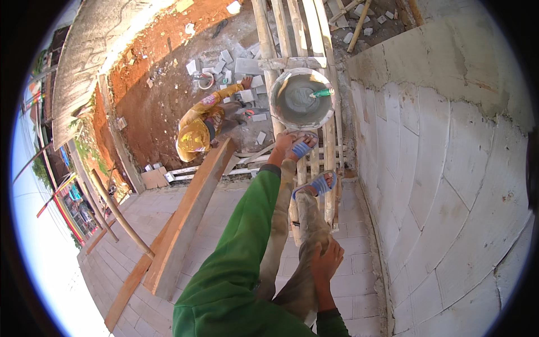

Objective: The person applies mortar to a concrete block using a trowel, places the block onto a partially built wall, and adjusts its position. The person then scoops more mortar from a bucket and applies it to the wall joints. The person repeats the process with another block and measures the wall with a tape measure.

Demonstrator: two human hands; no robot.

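Observation:
My left hand (pixel 282 144) reaches down past my shin to my foot, in a green sleeve. It is beside a blue striped sandal (pixel 301 147), and its fingers are partly lost against the foot. My right hand (pixel 328 259) lies on my trouser leg near the knee, thumb apart from the fingers, holding nothing. Just beyond my feet, a round bucket (pixel 274 106) of wet grey mortar stands on bamboo poles (pixel 315 168). A green-handled tool (pixel 322 93) rests in it, its lower end hidden in the mortar. The other sandal (pixel 324 184) is on the poles too.
A pale block wall (pixel 426 185) rises at right. Below left, a person in a yellow top (pixel 193 135) bends over scattered grey blocks (pixel 247 66). A concrete beam with wooden formwork (pixel 188 219) slants at left, beside a leaning bamboo pole (pixel 120 216).

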